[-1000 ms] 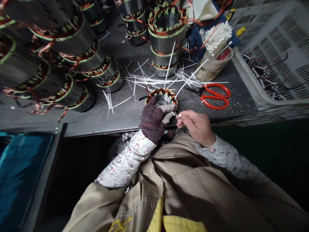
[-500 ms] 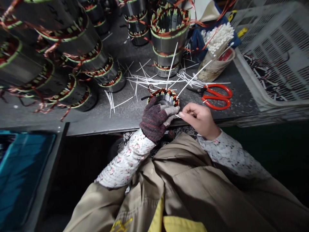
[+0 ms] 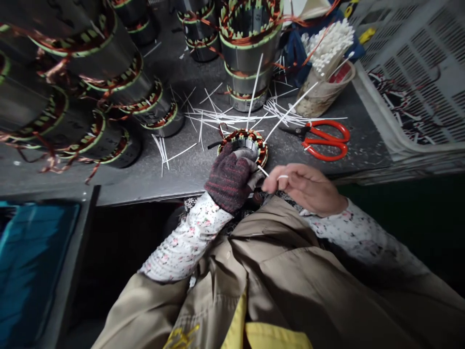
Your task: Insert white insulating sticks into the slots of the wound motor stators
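A motor stator [image 3: 262, 150], a ring wound with copper wire, rests near the bench's front edge. My left hand [image 3: 232, 174], in a dark knitted glove with pale fingertips, is closed round its near left side. Bare, my right hand [image 3: 303, 186] pinches a thin white sleeve [image 3: 263, 171] whose far end reaches the stator's near rim by my left fingers. Another white sleeve [image 3: 290, 112] slants up from the ring's right side, and one more stands up from its back. Where my left fingertips press on the ring is partly hidden.
Red-handled scissors [image 3: 327, 140] lie to the right. Loose white sleeves [image 3: 225, 118] are scattered behind the stator. Stacked stators [image 3: 250, 53] stand at the back and left. A cup [image 3: 327, 92] holds a bundle of white sleeves, beside a white plastic basket [image 3: 403, 135].
My right hand has drawn back to the right and slightly down, with the white sleeve now stretched between it and the ring. My left hand keeps its hold on the stator.
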The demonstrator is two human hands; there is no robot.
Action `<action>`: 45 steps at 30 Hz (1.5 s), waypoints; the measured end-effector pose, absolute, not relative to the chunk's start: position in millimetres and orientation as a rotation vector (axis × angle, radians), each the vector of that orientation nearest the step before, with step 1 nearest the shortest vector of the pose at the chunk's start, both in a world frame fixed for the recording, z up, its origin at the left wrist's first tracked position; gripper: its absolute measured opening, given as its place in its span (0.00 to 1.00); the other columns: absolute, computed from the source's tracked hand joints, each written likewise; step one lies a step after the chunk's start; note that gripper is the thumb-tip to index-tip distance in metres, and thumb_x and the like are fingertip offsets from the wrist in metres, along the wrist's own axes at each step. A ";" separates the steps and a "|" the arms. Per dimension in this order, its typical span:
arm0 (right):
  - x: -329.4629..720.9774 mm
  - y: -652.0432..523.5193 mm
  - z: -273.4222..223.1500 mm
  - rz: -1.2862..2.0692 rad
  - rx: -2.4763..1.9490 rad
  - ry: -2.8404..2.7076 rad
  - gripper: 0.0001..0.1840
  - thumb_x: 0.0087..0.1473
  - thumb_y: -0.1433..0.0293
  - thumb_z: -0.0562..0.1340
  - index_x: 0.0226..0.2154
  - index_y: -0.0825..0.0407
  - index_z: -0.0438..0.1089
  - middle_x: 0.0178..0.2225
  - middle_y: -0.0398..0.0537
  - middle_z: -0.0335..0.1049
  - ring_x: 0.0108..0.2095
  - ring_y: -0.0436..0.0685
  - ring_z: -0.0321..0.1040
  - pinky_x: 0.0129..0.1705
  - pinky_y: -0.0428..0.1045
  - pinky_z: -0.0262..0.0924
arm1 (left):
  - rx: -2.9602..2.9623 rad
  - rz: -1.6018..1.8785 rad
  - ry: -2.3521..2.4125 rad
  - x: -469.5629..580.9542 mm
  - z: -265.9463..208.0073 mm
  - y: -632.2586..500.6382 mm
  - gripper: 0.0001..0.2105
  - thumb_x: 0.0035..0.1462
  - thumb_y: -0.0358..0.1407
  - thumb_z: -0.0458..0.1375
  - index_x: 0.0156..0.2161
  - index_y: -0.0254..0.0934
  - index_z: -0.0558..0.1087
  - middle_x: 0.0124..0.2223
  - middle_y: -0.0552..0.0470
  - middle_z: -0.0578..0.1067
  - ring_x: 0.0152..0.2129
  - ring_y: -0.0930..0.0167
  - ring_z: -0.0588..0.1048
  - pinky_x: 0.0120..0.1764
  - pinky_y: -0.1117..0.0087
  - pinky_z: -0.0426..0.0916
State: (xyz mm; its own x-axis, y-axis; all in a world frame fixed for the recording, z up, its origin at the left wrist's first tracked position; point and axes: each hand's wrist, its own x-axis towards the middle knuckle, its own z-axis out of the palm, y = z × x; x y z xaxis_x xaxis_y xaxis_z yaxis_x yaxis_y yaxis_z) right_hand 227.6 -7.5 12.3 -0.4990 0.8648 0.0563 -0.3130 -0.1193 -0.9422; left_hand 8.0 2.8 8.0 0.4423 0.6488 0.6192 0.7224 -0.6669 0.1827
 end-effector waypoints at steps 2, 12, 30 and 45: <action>228.1 -8.9 13.1 1.763 -0.776 -1.160 0.31 0.52 0.44 0.70 0.20 0.51 0.62 0.21 0.44 0.61 0.25 0.51 0.61 0.31 0.49 0.59 | -2.593 -0.956 -1.208 6.4 7.4 4.1 0.10 0.66 0.42 0.61 0.37 0.37 0.71 0.40 0.45 0.80 0.42 0.63 0.80 0.50 0.55 0.77; 171.7 37.9 15.6 1.276 -0.667 -1.241 0.30 0.59 0.41 0.61 0.28 0.50 0.63 0.29 0.45 0.67 0.33 0.52 0.69 0.36 0.49 0.66 | -2.698 -0.695 -1.324 5.8 15.7 2.1 0.09 0.63 0.40 0.61 0.34 0.38 0.72 0.36 0.49 0.80 0.40 0.63 0.80 0.64 0.48 0.68; 261.0 67.2 -2.0 0.219 -1.544 -2.511 0.31 0.58 0.59 0.63 0.62 0.53 0.71 0.43 0.56 0.78 0.41 0.63 0.72 0.40 0.52 0.63 | -2.603 -0.304 -1.154 -8.0 27.1 1.2 0.21 0.59 0.52 0.66 0.43 0.33 0.80 0.34 0.47 0.79 0.39 0.60 0.79 0.66 0.50 0.65; 275.6 55.0 -19.2 0.090 -1.224 -2.635 0.28 0.58 0.61 0.58 0.58 0.55 0.74 0.43 0.57 0.78 0.44 0.64 0.73 0.44 0.54 0.63 | -2.604 -0.458 -1.095 -11.8 23.3 2.0 0.19 0.60 0.49 0.66 0.43 0.32 0.79 0.36 0.45 0.80 0.39 0.58 0.79 0.63 0.45 0.69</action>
